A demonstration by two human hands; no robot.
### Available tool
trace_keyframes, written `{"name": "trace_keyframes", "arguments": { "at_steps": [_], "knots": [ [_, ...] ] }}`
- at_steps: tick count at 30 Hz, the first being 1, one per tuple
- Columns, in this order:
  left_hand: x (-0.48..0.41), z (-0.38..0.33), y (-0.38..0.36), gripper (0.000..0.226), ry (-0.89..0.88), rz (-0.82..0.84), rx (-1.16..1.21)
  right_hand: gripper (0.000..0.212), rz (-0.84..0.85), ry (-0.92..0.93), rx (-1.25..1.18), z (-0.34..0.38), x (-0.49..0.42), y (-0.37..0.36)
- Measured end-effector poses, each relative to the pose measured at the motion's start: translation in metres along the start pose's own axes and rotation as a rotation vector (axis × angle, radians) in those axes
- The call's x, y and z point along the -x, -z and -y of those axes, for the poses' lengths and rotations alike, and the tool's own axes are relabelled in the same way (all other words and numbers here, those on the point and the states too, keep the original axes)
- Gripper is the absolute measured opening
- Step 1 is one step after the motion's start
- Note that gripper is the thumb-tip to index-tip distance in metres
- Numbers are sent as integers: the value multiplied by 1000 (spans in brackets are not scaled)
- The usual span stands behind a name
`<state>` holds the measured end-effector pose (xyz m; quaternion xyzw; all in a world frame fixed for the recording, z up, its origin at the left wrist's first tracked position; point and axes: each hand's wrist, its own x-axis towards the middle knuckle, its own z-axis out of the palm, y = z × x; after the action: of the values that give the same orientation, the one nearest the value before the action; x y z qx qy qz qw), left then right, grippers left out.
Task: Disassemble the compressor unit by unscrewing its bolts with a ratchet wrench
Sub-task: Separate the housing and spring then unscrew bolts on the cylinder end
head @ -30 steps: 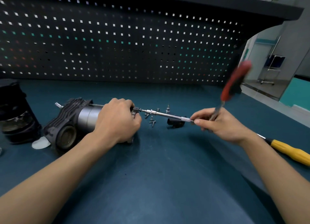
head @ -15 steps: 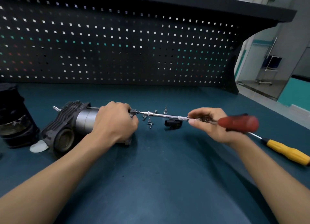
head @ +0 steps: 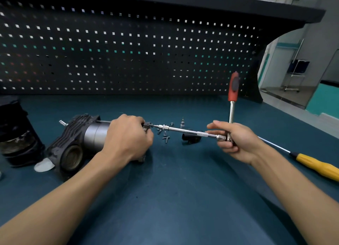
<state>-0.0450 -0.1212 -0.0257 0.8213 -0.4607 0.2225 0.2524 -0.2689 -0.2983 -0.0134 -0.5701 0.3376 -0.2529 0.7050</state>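
Note:
The compressor unit [head: 77,140], a black finned casting with a grey metal cylinder, lies on its side on the blue bench at the left. My left hand [head: 126,136] grips its right end. The ratchet wrench [head: 232,98] has a red handle that points straight up, and a long chrome extension bar [head: 183,130] runs left from its head to a bolt on the compressor's end. My right hand [head: 234,140] holds the ratchet head with fingers curled round it. A few loose screws [head: 166,137] lie under the bar.
A yellow-handled screwdriver [head: 315,165] lies at the right. A small black part [head: 190,139] and an upright socket bit [head: 182,122] sit near the screws. A black cylindrical housing [head: 16,134] stands far left, with a white disc [head: 43,166] beside it. The pegboard [head: 128,52] closes the back.
The red ratchet handle swung from tilted up, down to pointing right, and now stands straight up. My left hand stayed on the compressor.

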Motion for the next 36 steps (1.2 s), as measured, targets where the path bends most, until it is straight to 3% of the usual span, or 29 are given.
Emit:
{"name": "trace_keyframes", "arguments": {
  "at_steps": [4,6,8,12,16,19,23,30,33,36],
  "knots": [
    [0,-1,0,25,6,4,12,15,51,-110,-136,1,-2,3],
    [0,-1,1,24,13,6,13,9,39,-73,-77,-3,-2,3],
    [1,-1,2,24,21,4,16,8,20,69,62,-6,0,5],
    [1,-3,3,26,16,20,-18,28,65,397,407,-1,6,8],
    [0,-1,6,34,5,110,-68,9,107,696,622,-2,4,10],
    [-2,0,8,33,-6,157,-99,21,95,793,683,-7,-1,12],
    [-2,0,6,25,-6,103,-76,17,68,639,516,-9,-3,15],
    [-3,-3,2,26,-10,53,-63,51,-91,339,291,-9,-2,2],
    [-3,-4,2,27,-13,43,-60,57,-58,110,176,-3,1,0],
    [-4,-4,2,28,-10,40,-67,48,4,-52,70,0,4,-1]
  ]
}}
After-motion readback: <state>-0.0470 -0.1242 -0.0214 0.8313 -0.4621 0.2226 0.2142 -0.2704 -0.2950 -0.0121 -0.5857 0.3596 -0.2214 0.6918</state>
